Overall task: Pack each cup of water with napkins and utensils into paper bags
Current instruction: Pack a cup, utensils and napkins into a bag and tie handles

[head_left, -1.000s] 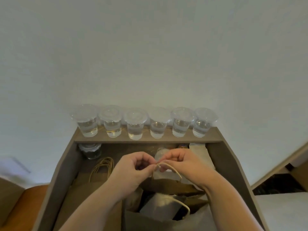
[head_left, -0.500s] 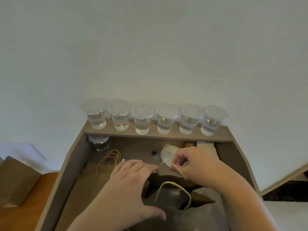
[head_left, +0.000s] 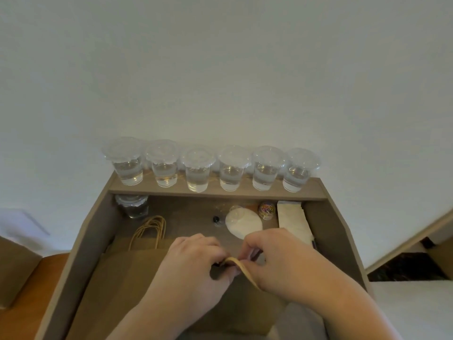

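Note:
Several lidded clear cups of water (head_left: 197,171) stand in a row on the shelf (head_left: 311,191) at the back of the desk. A brown paper bag (head_left: 127,273) lies on the desk below them. My left hand (head_left: 193,263) and my right hand (head_left: 282,261) meet over the bag's top edge, and both pinch its tan paper handle (head_left: 241,267). A stack of white napkins (head_left: 291,218) sits at the back right. No utensils can be made out.
Another lidded cup (head_left: 132,206) stands under the shelf at the left, with spare bag handles (head_left: 150,229) in front of it. A clear lid (head_left: 244,223) and a jar of coloured clips (head_left: 267,209) lie mid-back. Desk side walls (head_left: 83,241) close in both sides.
My left hand was flat on the bag half a second ago; it has come back to the handle. The view has shifted, and the bag now lies flatter.

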